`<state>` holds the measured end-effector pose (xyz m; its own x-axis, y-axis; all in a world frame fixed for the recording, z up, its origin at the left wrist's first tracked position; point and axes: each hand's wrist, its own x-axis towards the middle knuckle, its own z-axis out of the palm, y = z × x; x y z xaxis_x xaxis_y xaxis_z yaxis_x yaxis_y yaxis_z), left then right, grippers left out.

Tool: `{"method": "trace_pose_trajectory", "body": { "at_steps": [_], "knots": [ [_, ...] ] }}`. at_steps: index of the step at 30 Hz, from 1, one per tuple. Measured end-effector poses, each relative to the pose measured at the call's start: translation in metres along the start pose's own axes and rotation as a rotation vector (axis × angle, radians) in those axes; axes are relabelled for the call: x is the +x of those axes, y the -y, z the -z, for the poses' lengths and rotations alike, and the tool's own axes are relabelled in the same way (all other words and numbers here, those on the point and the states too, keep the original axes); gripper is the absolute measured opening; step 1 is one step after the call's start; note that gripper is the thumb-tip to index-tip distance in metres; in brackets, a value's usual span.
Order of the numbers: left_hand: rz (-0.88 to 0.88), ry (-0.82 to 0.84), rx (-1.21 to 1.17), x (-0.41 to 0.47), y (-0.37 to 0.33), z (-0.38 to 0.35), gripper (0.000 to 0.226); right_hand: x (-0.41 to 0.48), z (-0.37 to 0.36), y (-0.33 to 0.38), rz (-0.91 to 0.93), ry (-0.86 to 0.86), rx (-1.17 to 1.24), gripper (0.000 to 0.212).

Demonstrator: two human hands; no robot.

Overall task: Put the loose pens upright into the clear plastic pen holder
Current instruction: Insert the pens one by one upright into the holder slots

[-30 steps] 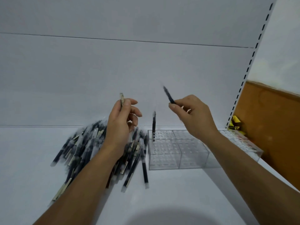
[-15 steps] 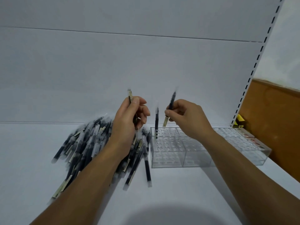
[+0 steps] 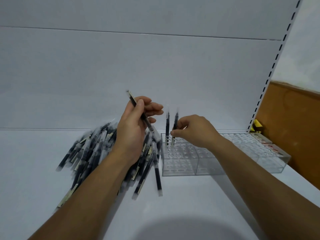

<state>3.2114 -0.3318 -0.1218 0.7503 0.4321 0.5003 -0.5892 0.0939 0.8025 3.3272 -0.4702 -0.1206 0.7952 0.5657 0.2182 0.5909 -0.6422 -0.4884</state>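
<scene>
L hand (image 3: 133, 125) is raised, fingers curled round a dark pen (image 3: 140, 111) w/ the thumb pressed on the barrel. That pen is tilted: one end points up & away to the left, and the clear end points down towards the R hand.

R hand (image 3: 195, 130) sits lower and to the right. Its thumb & forefinger pinch a second pen (image 3: 175, 123) low on the barrel, and the other fingers are curled in. This pen stands near upright, w/ its lower end in a hole at the far-left corner of the clear pen holder (image 3: 181, 163). Motion blur makes it hard to say whether it is fully seated; it is possibly only part-way in.

Btw the two hands, just left of the R fingertips, a third pen (image 3: 167, 125) stands upright in the neighbouring hole. Neither hand touches it, and a narrow gap separates it from the pinched pen.

The holder is a clear box w/ rows of round holes on top. It sits on the white shelf (image 3: 190, 196) directly below the R hand & wrist. Its other holes look unfilled.

The pile of loose pens (image 3: 97, 149) lies flat under and to the left of the L hand & forearm. Its right edge is just beside the holder's left wall.

Right of the R forearm a second clear holder (image 3: 251, 148) lies end-on to the first. Beyond it are a slotted upright (image 3: 270, 75), a brown panel (image 3: 294, 127) and a small yellow-black item (image 3: 256, 127) at the upright's foot.
</scene>
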Motion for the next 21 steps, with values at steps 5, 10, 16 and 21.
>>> {"method": "trace_pose_trajectory", "body": {
  "at_steps": [5,10,16,21],
  "knots": [
    [0.042,-0.003,-0.048,0.000,0.000,-0.002,0.024,-0.014,0.009,-0.002,0.047,-0.191,0.008,0.015],
    [0.036,0.015,-0.179,0.001,0.001,-0.004,0.027,-0.039,0.018,0.017,0.226,-0.291,0.337,0.025],
    [0.050,0.047,-0.255,0.001,0.006,-0.009,0.029,-0.045,0.007,0.032,0.229,0.015,0.566,0.019],
    [0.139,-0.017,0.033,-0.001,0.008,-0.009,0.044,-0.044,0.022,0.022,0.165,-0.109,0.984,0.010]
  ]
}}
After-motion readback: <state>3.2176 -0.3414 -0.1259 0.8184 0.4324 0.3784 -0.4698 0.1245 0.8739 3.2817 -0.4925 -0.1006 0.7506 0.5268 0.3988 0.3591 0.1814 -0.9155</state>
